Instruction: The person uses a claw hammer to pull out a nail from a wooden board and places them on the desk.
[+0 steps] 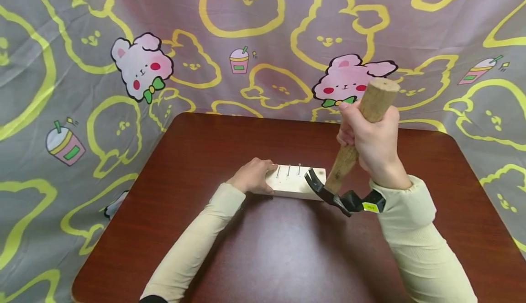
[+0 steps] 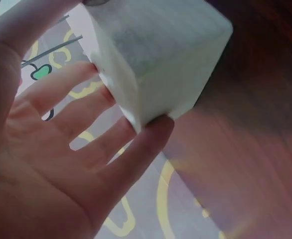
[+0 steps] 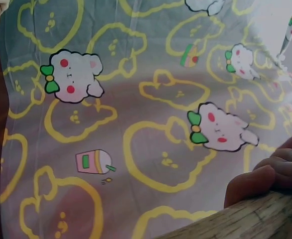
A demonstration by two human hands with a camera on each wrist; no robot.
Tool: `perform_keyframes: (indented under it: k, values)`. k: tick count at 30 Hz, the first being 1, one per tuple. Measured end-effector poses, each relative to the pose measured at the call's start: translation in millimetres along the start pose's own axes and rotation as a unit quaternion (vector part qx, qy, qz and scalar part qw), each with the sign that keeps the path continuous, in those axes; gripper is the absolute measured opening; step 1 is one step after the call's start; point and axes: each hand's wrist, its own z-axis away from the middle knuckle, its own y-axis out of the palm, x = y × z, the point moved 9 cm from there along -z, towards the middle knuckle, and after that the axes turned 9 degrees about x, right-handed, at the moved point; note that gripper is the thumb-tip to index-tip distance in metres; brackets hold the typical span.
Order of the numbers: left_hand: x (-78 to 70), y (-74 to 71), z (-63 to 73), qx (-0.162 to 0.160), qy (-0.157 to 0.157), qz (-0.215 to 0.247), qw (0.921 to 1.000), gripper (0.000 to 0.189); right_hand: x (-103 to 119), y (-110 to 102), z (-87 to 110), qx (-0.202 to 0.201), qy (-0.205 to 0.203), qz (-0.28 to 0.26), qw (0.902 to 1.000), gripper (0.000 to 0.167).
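My left hand (image 1: 253,175) grips the left end of a pale wooden block (image 1: 293,185) on the table. In the left wrist view the thumb and fingers lie around the block's end (image 2: 173,84). Three thin nails (image 1: 289,170) stand up in a row from its top, close to my fingertips. My right hand (image 1: 375,141) is wrapped around the wooden handle of a claw hammer (image 1: 344,165), raised at the right of the block. The handle points up and its black head hangs lowest, overlapping the block's right end in the head view. Only curled fingers (image 3: 265,179) and some handle (image 3: 235,221) show in the right wrist view.
A reddish-brown table (image 1: 197,143) with rounded corners lies beneath. Patterned cloth (image 1: 263,20) with yellow outlines and bunny faces hangs around its back and sides. A yellow label (image 1: 371,207) on a black part shows near the right sleeve.
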Motion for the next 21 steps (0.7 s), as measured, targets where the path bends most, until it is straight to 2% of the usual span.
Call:
perform_keyframes:
  k: [4, 12, 21]
  values:
    - [-1.5, 1.9, 0.6, 0.011, -0.003, 0.004, 0.9999, 0.077, -16, 0, -8.0, 0.005, 0.041, 0.020, 0.9989, 0.033]
    - [-3.0, 2.4, -1.5, 0.011, -0.002, -0.016, 0.9998, 0.079, -36, 4, -22.0, 0.019, 0.078, 0.035, 0.9962, 0.034]
    - [-1.7, 2.0, -4.0, 0.007, -0.008, -0.035, 0.9993, 0.076, -47, 13, -35.0, 0.040, 0.083, 0.039, 0.9950, 0.035]
